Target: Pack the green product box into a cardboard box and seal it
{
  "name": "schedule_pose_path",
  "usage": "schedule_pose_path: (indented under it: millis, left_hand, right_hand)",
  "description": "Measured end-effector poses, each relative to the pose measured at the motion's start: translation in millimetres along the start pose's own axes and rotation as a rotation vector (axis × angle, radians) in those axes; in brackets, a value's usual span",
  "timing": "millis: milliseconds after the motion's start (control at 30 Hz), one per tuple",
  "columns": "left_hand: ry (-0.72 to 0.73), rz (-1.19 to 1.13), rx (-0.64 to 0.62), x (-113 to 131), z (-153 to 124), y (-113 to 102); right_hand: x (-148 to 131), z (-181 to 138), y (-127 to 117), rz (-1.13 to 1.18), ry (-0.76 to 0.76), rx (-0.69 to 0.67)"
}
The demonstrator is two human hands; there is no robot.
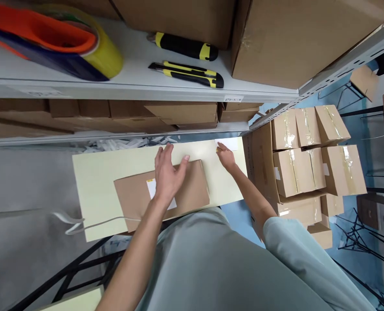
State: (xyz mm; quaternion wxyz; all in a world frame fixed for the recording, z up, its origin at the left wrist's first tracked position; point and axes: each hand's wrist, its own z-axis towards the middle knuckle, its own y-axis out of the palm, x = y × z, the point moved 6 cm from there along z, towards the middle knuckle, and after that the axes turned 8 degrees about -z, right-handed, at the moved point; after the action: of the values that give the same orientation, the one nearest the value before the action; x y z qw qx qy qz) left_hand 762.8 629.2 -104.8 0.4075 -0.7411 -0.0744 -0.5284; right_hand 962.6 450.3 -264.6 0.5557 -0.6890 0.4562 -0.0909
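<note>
A flat brown cardboard parcel (192, 190) with a white label (151, 188) lies on a pale yellow table (98, 181). My left hand (168, 172) rests flat on the parcel, fingers spread and open. My right hand (226, 156) is at the table's far right edge, its fingers pinched on a small white label sheet (230, 143).
A grey metal shelf (130, 82) above holds two yellow-and-black utility knives (187, 45), rolls of tape (82, 43) and large cardboard boxes (292, 39). An open carton filled with taped small boxes (311, 155) stands to the right. White paper scraps (124, 142) lie behind the table.
</note>
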Motion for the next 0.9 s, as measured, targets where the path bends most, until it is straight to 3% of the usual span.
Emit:
schedule_pose_path:
  millis: [133, 267, 467, 567, 700, 800, 900]
  left_hand:
    - [0.049, 0.005, -0.046, 13.9, 0.4, 21.9]
    - [0.115, 0.084, -0.172, 27.0, 7.4, 49.0]
    - [0.232, 0.26, -0.454, 38.4, 21.6, 116.4]
    - [0.268, 0.396, -0.618, 37.4, 28.5, 163.8]
    - [0.336, 0.545, -0.834, 40.7, 35.0, 228.5]
    - [0.338, 0.654, -0.933, 41.9, 42.8, 266.7]
    - [0.324, 0.783, -0.972, 38.2, 52.4, 291.2]
  right_hand:
    - [1.0, -3.6, -7.2, 0.037, 0.02, 0.024]
    - [3.6, -5.7, -13.1, 0.162, 0.095, 0.095]
    - [18.6, -18.1, -18.8, 0.503, 0.253, 0.283]
    - [49.2, -31.0, -33.6, 0.747, 0.368, 0.491]
    - [105.2, -55.9, -56.5, 0.829, 0.56, 0.729]
    - [140.8, -73.4, -66.1, 0.802, 0.695, 0.819]
    - [162.6, -82.4, -66.2, 0.741, 0.788, 0.833]
